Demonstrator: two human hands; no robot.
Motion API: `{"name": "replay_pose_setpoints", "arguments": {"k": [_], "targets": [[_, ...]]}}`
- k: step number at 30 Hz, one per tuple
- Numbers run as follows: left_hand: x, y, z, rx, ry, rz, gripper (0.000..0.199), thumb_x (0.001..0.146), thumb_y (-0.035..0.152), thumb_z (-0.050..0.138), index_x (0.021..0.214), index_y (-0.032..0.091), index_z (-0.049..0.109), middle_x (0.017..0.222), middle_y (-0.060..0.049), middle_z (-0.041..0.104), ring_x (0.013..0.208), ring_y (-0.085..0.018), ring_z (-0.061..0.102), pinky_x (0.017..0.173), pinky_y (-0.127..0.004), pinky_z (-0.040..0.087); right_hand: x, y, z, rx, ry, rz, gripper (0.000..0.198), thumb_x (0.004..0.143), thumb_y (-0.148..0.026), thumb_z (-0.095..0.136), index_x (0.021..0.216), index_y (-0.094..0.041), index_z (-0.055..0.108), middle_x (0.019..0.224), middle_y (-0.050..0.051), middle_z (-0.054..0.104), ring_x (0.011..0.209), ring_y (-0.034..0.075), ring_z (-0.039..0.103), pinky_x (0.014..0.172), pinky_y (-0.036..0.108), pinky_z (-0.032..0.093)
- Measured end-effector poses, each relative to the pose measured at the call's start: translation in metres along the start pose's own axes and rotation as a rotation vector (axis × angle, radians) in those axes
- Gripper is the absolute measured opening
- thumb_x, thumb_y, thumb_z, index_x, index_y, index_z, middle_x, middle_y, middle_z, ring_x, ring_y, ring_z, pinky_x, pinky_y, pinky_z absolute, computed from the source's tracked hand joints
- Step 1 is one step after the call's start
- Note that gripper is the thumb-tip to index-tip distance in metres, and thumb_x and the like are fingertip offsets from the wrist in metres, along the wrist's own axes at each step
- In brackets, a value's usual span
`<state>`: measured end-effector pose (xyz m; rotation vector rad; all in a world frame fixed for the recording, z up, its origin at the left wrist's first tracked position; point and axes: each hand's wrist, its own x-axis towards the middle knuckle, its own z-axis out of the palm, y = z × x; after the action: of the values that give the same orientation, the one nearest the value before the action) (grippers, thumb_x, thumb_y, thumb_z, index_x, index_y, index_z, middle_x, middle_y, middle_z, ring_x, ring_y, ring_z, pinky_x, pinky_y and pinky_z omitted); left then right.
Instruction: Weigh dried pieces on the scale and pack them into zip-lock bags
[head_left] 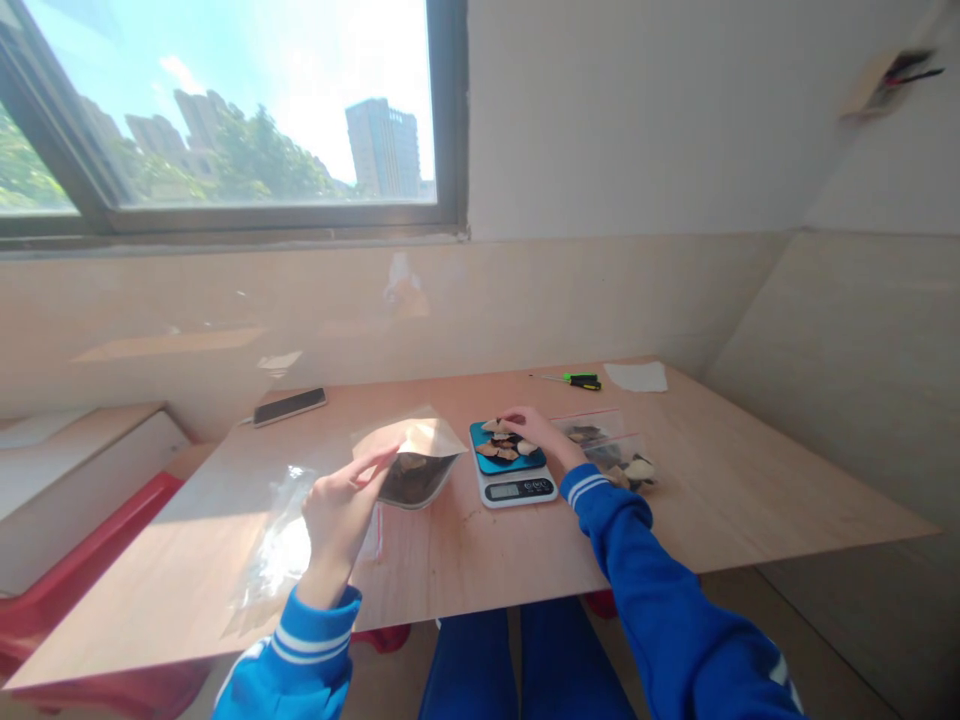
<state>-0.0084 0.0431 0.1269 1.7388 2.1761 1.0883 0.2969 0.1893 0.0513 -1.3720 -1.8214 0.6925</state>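
Note:
My left hand (341, 505) pinches the rim of a brown paper pouch (424, 437). The pouch gapes toward me, and some brownish contents show dimly inside it. On the blue plate of a white digital kitchen scale (489, 490) lie several dried, cream-and-dark flat pieces (504, 447), which look like dried mushroom slices. My right hand (529, 428) is over the far side of the plate, its fingers closed on one of these pieces. The digits on the scale's display are too small to read.
Clear zip bags (600, 428) with dark dried pieces lie right of the scale, and loose pieces (637, 472) sit by them. Clear plastic bags (281, 540) lie at left. A phone (290, 406), screwdrivers (581, 381) and white paper (637, 377) are along the back.

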Motion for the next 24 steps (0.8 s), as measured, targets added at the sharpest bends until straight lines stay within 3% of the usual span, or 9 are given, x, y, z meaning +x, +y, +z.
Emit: {"name": "replay_pose_setpoints", "arguments": {"k": [5,13,19,24], "targets": [[-0.001,-0.003,0.002,-0.015,0.012,0.017,0.025,0.078,0.042,0.067,0.101,0.037,0.074,0.066,0.003,0.074,0.073,-0.020,0.070,0.060,-0.023,0.045,-0.008,0.006,-0.006,-0.093,0.020,0.003,0.026,0.090,-0.027,0.050,0.094,-0.014,0.073,0.100,0.012,0.074,0.094,0.021,0.067,0.089,0.034,0.050],[-0.002,0.000,0.003,-0.024,-0.011,0.010,0.023,0.079,0.043,0.066,0.100,0.040,0.073,0.070,0.005,0.075,0.080,-0.020,0.071,0.063,-0.024,0.045,-0.008,0.010,-0.010,-0.109,0.007,-0.019,0.031,0.092,-0.032,0.048,0.090,-0.017,0.074,0.100,0.012,0.074,0.098,0.022,0.067,0.093,0.035,0.048],[-0.002,-0.004,0.007,0.025,-0.021,0.019,0.024,0.080,0.044,0.064,0.102,0.039,0.073,0.073,0.004,0.076,0.082,-0.021,0.071,0.061,-0.024,0.044,-0.025,-0.013,-0.015,-0.064,0.130,-0.046,0.052,0.098,-0.045,0.027,0.108,-0.016,0.069,0.120,0.014,0.067,0.119,0.022,0.057,0.107,0.041,0.037],[-0.002,-0.011,0.019,0.069,-0.055,0.078,0.023,0.083,0.043,0.061,0.102,0.039,0.073,0.083,0.002,0.077,0.086,-0.022,0.071,0.062,-0.024,0.044,-0.067,-0.039,-0.025,-0.030,0.220,-0.075,0.055,0.099,-0.047,0.023,0.104,-0.018,0.070,0.112,0.012,0.069,0.111,0.022,0.061,0.102,0.036,0.041]]}}
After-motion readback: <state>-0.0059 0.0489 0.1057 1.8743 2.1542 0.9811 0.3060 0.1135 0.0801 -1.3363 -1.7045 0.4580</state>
